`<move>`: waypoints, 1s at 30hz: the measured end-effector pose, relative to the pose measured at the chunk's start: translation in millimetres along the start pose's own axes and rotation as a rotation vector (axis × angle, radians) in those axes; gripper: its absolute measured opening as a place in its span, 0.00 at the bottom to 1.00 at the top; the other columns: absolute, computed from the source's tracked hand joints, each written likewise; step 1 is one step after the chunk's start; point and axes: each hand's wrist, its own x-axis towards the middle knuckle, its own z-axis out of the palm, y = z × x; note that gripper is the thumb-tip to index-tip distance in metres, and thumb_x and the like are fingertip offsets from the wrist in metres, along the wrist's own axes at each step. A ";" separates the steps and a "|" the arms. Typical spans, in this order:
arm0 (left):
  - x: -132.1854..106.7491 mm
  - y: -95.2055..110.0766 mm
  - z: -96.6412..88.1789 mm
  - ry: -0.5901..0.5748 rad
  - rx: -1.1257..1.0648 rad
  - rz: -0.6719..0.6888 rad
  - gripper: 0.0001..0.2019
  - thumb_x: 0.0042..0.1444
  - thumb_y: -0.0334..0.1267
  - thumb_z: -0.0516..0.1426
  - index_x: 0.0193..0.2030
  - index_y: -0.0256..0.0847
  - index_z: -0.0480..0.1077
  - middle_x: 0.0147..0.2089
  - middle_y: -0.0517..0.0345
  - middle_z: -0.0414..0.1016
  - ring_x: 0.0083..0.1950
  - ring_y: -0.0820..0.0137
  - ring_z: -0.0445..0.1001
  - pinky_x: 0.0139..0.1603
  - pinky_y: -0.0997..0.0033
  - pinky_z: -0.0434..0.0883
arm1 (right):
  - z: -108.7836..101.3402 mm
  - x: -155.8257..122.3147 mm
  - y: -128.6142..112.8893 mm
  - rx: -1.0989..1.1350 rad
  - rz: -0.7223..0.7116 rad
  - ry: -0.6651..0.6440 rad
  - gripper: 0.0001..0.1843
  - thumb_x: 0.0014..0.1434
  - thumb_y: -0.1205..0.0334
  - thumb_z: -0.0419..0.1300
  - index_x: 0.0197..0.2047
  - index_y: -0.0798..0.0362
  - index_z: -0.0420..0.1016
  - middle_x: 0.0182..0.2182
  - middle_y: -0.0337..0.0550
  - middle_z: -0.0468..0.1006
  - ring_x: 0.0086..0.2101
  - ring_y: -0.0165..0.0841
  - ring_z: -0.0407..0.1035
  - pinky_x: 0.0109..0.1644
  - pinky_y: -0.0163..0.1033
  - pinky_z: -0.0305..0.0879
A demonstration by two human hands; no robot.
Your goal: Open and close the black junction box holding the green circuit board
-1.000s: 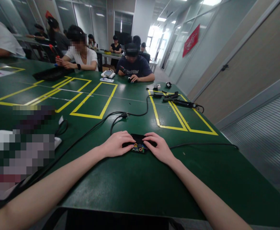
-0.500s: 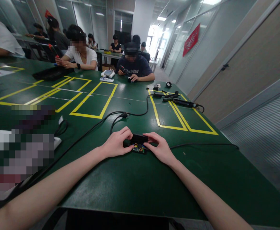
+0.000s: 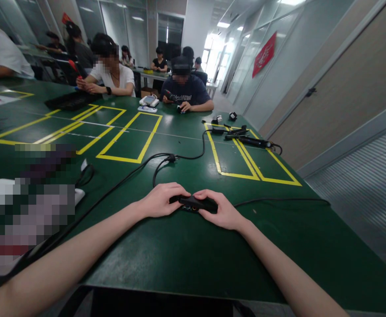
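Observation:
A small black device (image 3: 194, 203) with coloured round parts on its near side lies on the green table (image 3: 186, 259) in front of me. My left hand (image 3: 161, 200) grips its left end with curled fingers. My right hand (image 3: 219, 209) holds its right end, the thumb and fingers pinched round the black cover. Both hands rest low on the table. The device's underside and most of its coloured face are hidden by my fingers.
Black cables (image 3: 159, 165) run across the table behind my hands. Yellow tape rectangles (image 3: 130, 138) mark the surface. More black tools (image 3: 248, 141) lie far right. A blurred patch sits at left. Other people (image 3: 186, 90) sit at the far side.
The black cover has come down flatter over the coloured part. My hands have closed in round the device and dropped slightly toward the table.

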 end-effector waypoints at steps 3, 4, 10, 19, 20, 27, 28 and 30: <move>-0.1 1.3 -1.1 -0.002 -0.003 0.020 0.12 0.62 0.36 0.60 0.52 0.40 0.76 0.47 0.50 0.81 0.48 0.63 0.80 0.50 0.65 0.75 | 0.2 -1.1 0.2 -0.027 -0.043 0.011 0.11 0.59 0.63 0.67 0.46 0.50 0.75 0.48 0.51 0.83 0.47 0.41 0.79 0.54 0.50 0.75; -0.1 1.5 -1.3 -0.004 -0.003 0.034 0.13 0.61 0.37 0.61 0.52 0.40 0.76 0.48 0.50 0.81 0.48 0.62 0.80 0.50 0.65 0.75 | 0.5 -1.1 0.5 -0.033 -0.066 0.017 0.10 0.60 0.63 0.67 0.45 0.50 0.75 0.47 0.51 0.83 0.47 0.41 0.79 0.53 0.49 0.76; -0.3 0.1 -0.5 -0.034 0.052 0.025 0.12 0.58 0.40 0.64 0.48 0.40 0.77 0.47 0.51 0.80 0.47 0.62 0.79 0.49 0.66 0.75 | 1.0 -0.6 1.2 -0.080 -0.129 0.018 0.09 0.61 0.63 0.67 0.44 0.49 0.75 0.47 0.52 0.83 0.47 0.42 0.79 0.52 0.50 0.75; 1.3 0.7 4.5 -0.086 0.116 0.047 0.10 0.59 0.37 0.64 0.47 0.41 0.74 0.48 0.50 0.80 0.49 0.61 0.77 0.51 0.63 0.73 | 2.7 -0.6 -1.3 -0.140 -0.086 -0.035 0.14 0.55 0.66 0.70 0.44 0.48 0.72 0.46 0.48 0.81 0.45 0.40 0.78 0.49 0.46 0.75; 1.3 1.0 5.0 -0.088 0.120 0.048 0.10 0.60 0.37 0.63 0.47 0.41 0.74 0.48 0.50 0.80 0.49 0.61 0.77 0.51 0.63 0.73 | 3.3 -0.5 -1.7 -0.157 -0.085 -0.030 0.14 0.56 0.66 0.70 0.43 0.48 0.72 0.45 0.48 0.81 0.45 0.40 0.78 0.49 0.45 0.74; 1.9 5.8 8.0 -0.109 0.217 0.061 0.16 0.58 0.36 0.62 0.53 0.41 0.72 0.53 0.49 0.79 0.54 0.59 0.77 0.55 0.62 0.73 | 8.3 -0.6 -1.8 -0.259 -0.152 0.027 0.11 0.57 0.64 0.68 0.43 0.48 0.72 0.43 0.47 0.82 0.42 0.41 0.78 0.45 0.45 0.75; 2.3 7.1 8.8 -0.112 0.237 0.064 0.18 0.58 0.35 0.62 0.56 0.42 0.72 0.57 0.49 0.78 0.55 0.59 0.77 0.56 0.61 0.73 | 8.9 -0.9 -1.8 -0.260 -0.165 0.038 0.10 0.59 0.64 0.67 0.43 0.48 0.73 0.43 0.48 0.82 0.42 0.41 0.78 0.45 0.45 0.75; 3.3 9.5 10.7 -0.117 0.277 0.065 0.22 0.57 0.34 0.61 0.59 0.42 0.70 0.60 0.48 0.77 0.57 0.58 0.76 0.57 0.60 0.73 | 9.6 -1.3 -2.5 -0.252 -0.175 0.060 0.09 0.61 0.62 0.66 0.44 0.48 0.73 0.43 0.49 0.82 0.41 0.41 0.78 0.44 0.45 0.75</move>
